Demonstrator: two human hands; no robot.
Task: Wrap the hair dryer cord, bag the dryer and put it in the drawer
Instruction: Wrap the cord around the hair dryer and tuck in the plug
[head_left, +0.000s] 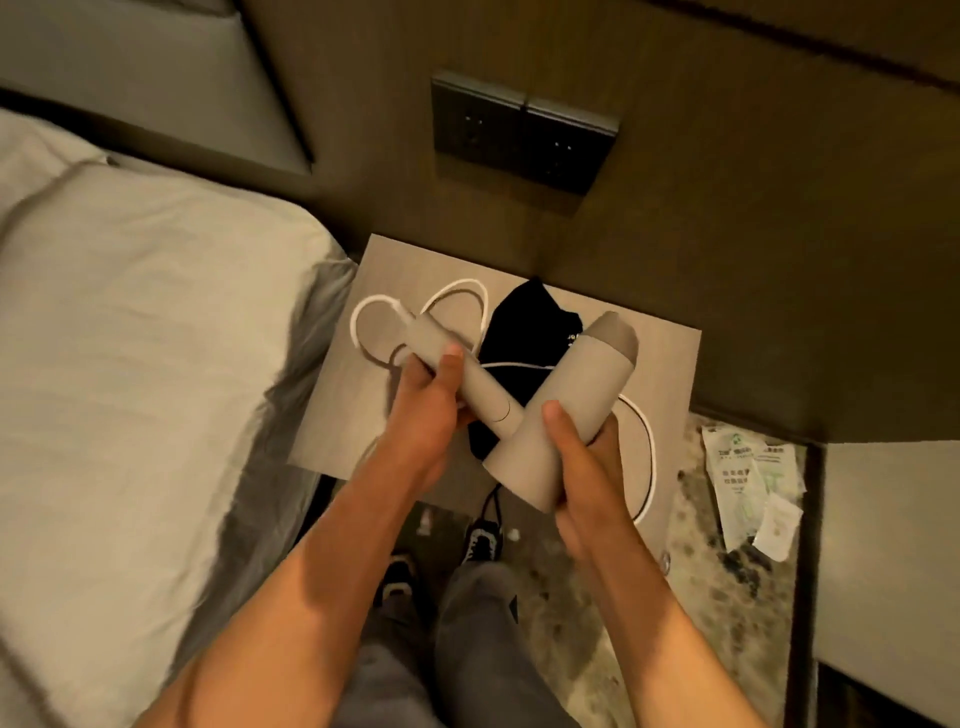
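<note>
I hold a beige hair dryer (563, 384) above the nightstand (665, 353). My left hand (431, 410) grips its handle, which points up and to the left. My right hand (587, 467) is closed around the rear of its barrel; the nozzle points up and to the right. The white cord (457, 291) leaves the handle's end and lies in loose loops on the nightstand, one loop curving past my right hand. A black cloth bag (524, 332) lies flat on the nightstand beneath the dryer, partly hidden by it.
A bed with a pale pillow (130, 338) borders the nightstand on the left. A dark socket panel (524, 135) sits on the wall behind. White paper packets (748, 488) lie on the patterned floor to the right. My legs and shoes are below.
</note>
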